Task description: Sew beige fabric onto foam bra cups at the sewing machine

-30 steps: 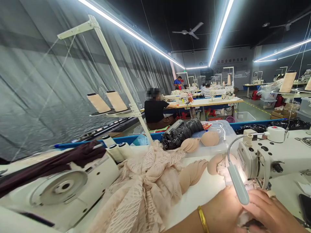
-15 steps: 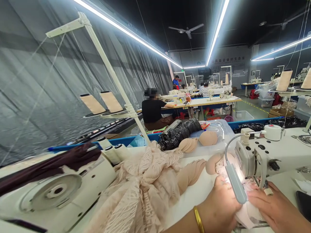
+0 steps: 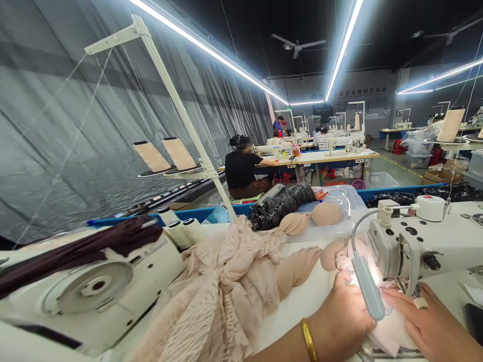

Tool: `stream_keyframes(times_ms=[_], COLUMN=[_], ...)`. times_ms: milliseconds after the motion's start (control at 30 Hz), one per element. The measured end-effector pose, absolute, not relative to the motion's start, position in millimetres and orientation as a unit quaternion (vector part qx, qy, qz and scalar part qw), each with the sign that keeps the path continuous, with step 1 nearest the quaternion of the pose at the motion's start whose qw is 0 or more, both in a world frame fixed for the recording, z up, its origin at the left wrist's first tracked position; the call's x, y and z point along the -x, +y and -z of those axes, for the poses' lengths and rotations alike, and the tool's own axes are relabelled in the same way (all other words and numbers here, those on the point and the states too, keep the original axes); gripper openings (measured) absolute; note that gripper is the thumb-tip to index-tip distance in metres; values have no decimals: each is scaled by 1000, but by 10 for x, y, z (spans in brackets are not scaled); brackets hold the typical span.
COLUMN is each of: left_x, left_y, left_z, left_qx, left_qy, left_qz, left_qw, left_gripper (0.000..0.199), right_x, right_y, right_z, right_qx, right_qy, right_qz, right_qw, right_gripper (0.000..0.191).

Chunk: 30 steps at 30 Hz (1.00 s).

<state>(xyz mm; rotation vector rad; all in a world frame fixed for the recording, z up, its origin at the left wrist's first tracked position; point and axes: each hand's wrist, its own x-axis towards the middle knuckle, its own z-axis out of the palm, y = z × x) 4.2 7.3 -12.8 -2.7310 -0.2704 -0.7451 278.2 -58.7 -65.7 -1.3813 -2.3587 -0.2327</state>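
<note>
Beside the head of a white sewing machine (image 3: 441,246), my left hand (image 3: 337,314) is closed on pale pink fabric (image 3: 390,329), its fingertips partly behind a grey lamp (image 3: 368,286). A gold bracelet circles that wrist. My right hand (image 3: 426,311) rests on the same fabric from the right, fingers stretched out flat under the machine's head. The needle area is mostly hidden by the lamp and glare. Just beyond my left hand sit beige cups with lace (image 3: 341,254).
Lace fabric (image 3: 219,281) is heaped left of my hands, near stacked beige pads (image 3: 298,269). A clear bin (image 3: 349,201) and black plastic bundle (image 3: 281,205) stand behind. Another machine (image 3: 90,286) is at left. A person in black (image 3: 241,171) sits farther off.
The view has shifted slightly. My right hand has moved a little to the right, its fingers more spread, and more pale fabric shows between my hands.
</note>
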Motion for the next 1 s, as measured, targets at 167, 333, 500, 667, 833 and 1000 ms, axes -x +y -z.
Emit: stream_keyframes(times_ms=[167, 333, 500, 667, 833, 1000], left_x=[-54, -57, -70, -83, -71, -53], left_y=[54, 37, 27, 21, 19, 21], left_z=[115, 143, 121, 88, 124, 167], left_qx=[946, 948, 947, 939, 951, 954], left_qy=[-93, -114, -120, -116, -109, -113], left_qz=[282, 260, 255, 287, 252, 237], left_qw=[128, 140, 157, 149, 141, 142], left_gripper=[17, 16, 13, 11, 11, 13], right_x=[-2783, -2779, -2797, -2870, -2904, -2880], right_y=[-571, -594, -647, -603, -566, -598], right_z=[692, 621, 578, 757, 818, 777], right_qx=[481, 463, 470, 497, 494, 493], right_qy=[-848, -853, -838, -820, -822, -824], right_qz=[154, 193, 184, 164, 161, 156], right_qw=[162, 145, 208, 233, 233, 234], right_gripper=[68, 64, 39, 25, 27, 30])
